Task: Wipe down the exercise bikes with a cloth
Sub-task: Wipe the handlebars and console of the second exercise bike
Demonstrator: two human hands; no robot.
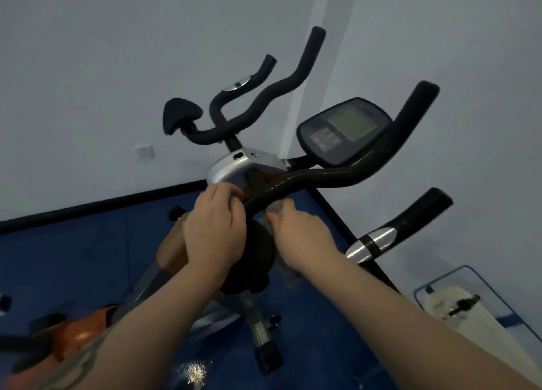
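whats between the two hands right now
In the head view, the black handlebar runs down between the left hand and right hand, with the grey cloth at the right hand's fingertips.

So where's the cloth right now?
In the head view, the cloth is bunched in the right hand, just under the bike's black handlebar near the middle, beside the left hand.

The floor [73, 260] is covered in blue matting. Two pale walls [88, 67] meet at a corner, and a black skirting strip [96, 206] runs along their base. A white square wall plate [145, 152] is mounted low on the left wall, above the skirting. At the lower right, a white object with a black fitting [463, 307] lies beside a blue wire frame [481, 275]; its type cannot be determined.
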